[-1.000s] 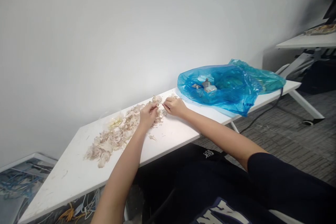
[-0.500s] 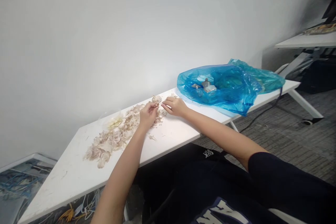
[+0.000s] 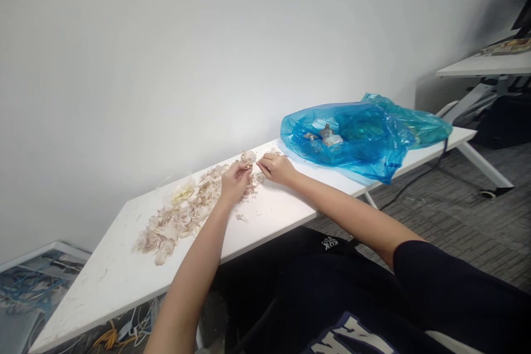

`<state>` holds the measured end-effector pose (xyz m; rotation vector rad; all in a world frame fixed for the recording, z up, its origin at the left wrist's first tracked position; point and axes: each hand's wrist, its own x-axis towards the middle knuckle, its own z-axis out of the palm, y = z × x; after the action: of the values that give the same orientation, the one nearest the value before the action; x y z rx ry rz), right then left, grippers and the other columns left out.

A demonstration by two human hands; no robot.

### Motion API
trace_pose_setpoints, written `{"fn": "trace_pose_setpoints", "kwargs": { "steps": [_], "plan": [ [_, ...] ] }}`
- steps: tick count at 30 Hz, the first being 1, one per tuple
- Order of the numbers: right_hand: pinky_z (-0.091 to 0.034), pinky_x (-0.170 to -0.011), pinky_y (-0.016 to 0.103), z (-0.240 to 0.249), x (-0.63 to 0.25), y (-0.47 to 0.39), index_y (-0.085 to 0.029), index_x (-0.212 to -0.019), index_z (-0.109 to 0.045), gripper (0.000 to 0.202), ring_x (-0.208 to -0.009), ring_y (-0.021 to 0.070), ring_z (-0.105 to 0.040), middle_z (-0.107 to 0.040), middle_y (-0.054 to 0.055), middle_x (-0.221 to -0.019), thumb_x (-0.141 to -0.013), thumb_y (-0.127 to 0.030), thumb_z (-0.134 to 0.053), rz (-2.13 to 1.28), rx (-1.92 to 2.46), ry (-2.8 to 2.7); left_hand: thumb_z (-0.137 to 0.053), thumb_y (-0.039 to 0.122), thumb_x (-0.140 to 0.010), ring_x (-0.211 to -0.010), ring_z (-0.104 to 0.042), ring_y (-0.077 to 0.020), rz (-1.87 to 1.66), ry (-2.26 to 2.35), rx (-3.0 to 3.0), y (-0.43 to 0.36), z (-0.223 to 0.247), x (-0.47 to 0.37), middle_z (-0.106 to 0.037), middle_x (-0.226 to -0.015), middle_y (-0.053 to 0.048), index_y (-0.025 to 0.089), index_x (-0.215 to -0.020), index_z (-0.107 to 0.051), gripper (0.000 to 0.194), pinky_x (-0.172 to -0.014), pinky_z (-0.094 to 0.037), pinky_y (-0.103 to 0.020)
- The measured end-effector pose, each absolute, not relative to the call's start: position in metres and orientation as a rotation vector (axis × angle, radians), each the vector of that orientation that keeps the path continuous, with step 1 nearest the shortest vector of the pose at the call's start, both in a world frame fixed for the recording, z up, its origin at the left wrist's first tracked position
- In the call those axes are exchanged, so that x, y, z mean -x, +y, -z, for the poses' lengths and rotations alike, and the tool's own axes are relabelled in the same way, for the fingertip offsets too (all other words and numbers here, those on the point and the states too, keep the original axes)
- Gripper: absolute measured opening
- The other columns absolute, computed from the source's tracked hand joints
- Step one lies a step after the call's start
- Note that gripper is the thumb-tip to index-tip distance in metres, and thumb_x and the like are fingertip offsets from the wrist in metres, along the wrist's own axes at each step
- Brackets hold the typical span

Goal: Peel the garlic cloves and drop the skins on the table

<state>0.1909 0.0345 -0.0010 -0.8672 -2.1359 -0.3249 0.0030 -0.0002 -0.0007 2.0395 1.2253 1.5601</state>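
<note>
My left hand [image 3: 235,181] is closed in a pinch over the right end of a pile of garlic skins [image 3: 199,207]; a small garlic clove appears to be in its fingertips, mostly covered by them. Right beside it, my right hand [image 3: 277,168] has thumb and fingers pressed together; whatever they pinch is too small to make out. A narrow gap separates the two sets of fingertips. Just beyond my left fingers lies a whitish garlic bulb [image 3: 248,156]. Pale peeled cloves [image 3: 181,193] sit in what looks like clear plastic at the back of the pile.
A blue plastic bag [image 3: 352,133] lies open toward me on the right part of the white table [image 3: 103,282], with a few pieces inside. The wall [image 3: 207,55] runs along the table's back edge. Cables [image 3: 108,337] lie beneath, and another table [image 3: 489,65] stands at far right.
My hands have drawn slightly apart, the right one shifting a little to the right. The skins, bulb and blue bag stay where they were.
</note>
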Motion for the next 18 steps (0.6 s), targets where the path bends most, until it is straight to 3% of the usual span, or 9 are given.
{"fn": "trace_pose_setpoints", "kwargs": {
  "steps": [18],
  "plan": [
    [-0.030, -0.061, 0.024, -0.0008, -0.1955, 0.0349, -0.016, -0.087, -0.069, 0.035, -0.072, 0.0121, -0.055, -0.065, 0.006, -0.082, -0.096, -0.031, -0.039, 0.286, 0.785, -2.192, -0.063, 0.028, -0.080, -0.085, -0.069, -0.0172, -1.537, 1.288, -2.047, -0.0028, -0.0016, -0.0053, -0.070, -0.097, -0.007, 0.018, -0.096, -0.065, 0.019, -0.076, -0.058, -0.031]
  ]
}}
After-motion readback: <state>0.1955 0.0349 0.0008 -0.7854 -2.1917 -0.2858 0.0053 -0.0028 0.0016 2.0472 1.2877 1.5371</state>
